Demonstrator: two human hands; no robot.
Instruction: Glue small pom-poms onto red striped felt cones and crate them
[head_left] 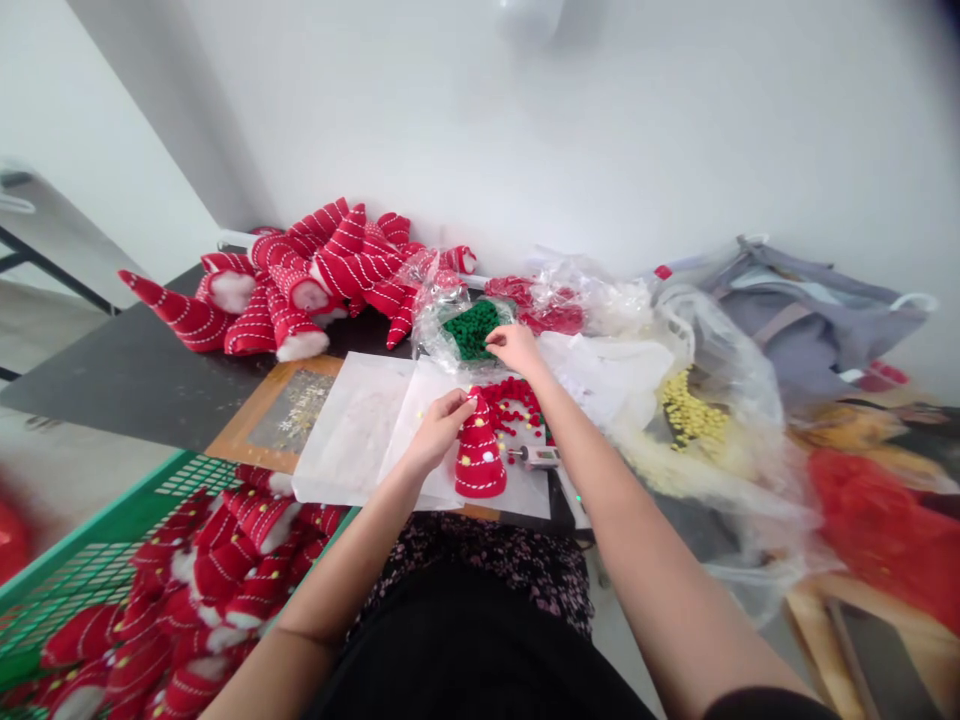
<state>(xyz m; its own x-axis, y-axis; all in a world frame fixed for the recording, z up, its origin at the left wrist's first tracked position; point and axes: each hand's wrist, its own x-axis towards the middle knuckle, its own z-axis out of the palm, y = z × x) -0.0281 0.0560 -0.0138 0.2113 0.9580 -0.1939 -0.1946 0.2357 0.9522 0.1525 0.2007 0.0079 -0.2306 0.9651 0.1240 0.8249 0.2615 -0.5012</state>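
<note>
A red cone-shaped hat with white stitched stripes and small yellow and white pompoms stands over white paper. My left hand pinches it near its tip. Up and to the right, my right hand has its fingers closed at the edge of a clear plastic bag of green pompoms; whatever lies between the fingertips is too small to make out. Red pompoms are scattered just right of the hat. Below them a white hot-glue tool points its metal tip towards the hat.
Striped red hats are piled at the back left, more in a green crate at lower left. A framed sheet lies left of the papers. Bagged yellow pompoms and a grey bag are on the right.
</note>
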